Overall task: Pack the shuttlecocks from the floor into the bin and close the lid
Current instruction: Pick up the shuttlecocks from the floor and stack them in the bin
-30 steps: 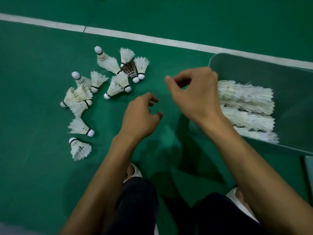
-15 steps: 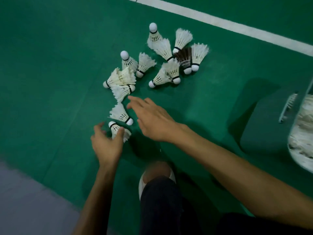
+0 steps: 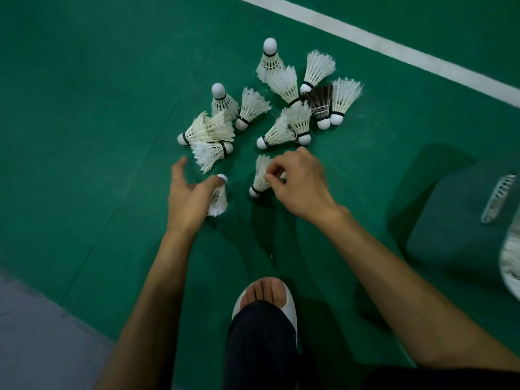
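Several white shuttlecocks [image 3: 284, 102] lie in a loose pile on the green court floor, one of them dark-feathered [image 3: 319, 104]. My left hand [image 3: 187, 199] is closed around one shuttlecock [image 3: 219, 198] at the near edge of the pile, its cork tip showing above my fingers. My right hand [image 3: 298, 184] pinches the feathers of another shuttlecock [image 3: 260, 178], cork pointing toward me. The grey bin [image 3: 450, 220] stands at the right edge with its lid off, white shuttlecocks visible inside [image 3: 510, 257].
A white court line [image 3: 394, 49] runs diagonally across the top right. My foot in a white sandal [image 3: 267, 296] rests on the floor below the hands. A grey floor strip [image 3: 36, 333] lies at the lower left.
The view swung left from the bin to the pile. Both hands came down onto the two nearest shuttlecocks and closed on them.
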